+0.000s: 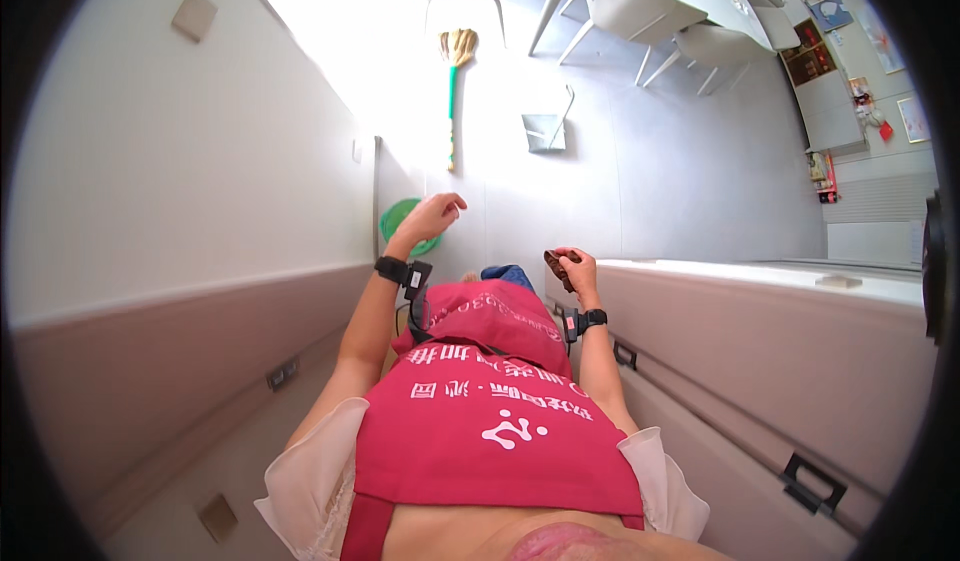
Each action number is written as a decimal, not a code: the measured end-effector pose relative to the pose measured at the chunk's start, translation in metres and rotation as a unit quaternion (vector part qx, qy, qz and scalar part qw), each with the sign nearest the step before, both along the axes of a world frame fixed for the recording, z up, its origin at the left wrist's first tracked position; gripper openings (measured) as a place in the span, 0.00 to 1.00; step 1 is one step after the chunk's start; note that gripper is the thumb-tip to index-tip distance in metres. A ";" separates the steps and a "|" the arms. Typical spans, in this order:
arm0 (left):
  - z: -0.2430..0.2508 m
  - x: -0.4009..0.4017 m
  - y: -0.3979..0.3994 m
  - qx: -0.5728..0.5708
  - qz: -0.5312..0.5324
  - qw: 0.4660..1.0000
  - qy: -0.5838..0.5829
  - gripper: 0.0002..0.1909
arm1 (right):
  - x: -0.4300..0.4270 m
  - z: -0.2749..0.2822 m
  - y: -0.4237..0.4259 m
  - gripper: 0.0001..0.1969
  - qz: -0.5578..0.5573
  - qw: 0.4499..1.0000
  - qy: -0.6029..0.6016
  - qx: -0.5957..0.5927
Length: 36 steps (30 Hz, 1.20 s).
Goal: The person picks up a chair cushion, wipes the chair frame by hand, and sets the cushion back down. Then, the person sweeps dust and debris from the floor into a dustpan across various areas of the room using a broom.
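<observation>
My left hand (pixel 433 217) is held out over a green plastic bucket or basin (pixel 391 225). Its fingers are loosely bent and slightly apart, with nothing seen in them. In my right hand (pixel 582 269) there is a crumpled dark brown piece (pixel 559 265), perhaps cloth or plastic, pinched between thumb and fingers. On the pale floor ahead lies a straw broom (pixel 452 92) with a green handle. A grey dustpan (pixel 545 133) with a thin upright handle stands to the right of it. My red apron (pixel 495 441) covers much of the lower middle.
A pale wall (pixel 187 171) runs along my left. On my right stands a low cabinet (pixel 750 321) with dark handles. White chairs (pixel 637 9) surround a white table (pixel 731 13) farther off. Beyond them, a sideboard (pixel 829 114) lines the right wall.
</observation>
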<state>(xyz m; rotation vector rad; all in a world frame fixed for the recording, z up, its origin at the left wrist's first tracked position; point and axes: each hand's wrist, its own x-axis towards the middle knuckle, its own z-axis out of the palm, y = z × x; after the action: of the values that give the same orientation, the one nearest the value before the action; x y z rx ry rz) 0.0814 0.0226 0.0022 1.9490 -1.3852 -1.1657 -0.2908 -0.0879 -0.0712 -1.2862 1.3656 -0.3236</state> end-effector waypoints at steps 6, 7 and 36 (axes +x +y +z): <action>0.011 -0.002 0.002 0.001 0.024 1.000 0.020 0.12 | 0.008 -0.003 -0.051 0.09 0.007 1.000 0.016 -0.007; 0.006 -0.002 0.012 0.001 0.020 0.999 0.024 0.12 | 0.005 -0.009 -0.052 0.09 0.007 1.000 0.011 -0.015; -0.148 -0.010 0.095 0.156 0.176 0.967 0.095 0.12 | -0.056 0.013 -0.116 0.42 0.170 0.943 0.284 -0.031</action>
<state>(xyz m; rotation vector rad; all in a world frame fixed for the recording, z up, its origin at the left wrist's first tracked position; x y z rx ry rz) 0.0712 0.1179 -0.1460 2.1154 -0.7510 -1.4106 -0.3466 -0.2041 -0.0586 -1.7182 1.5727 0.2702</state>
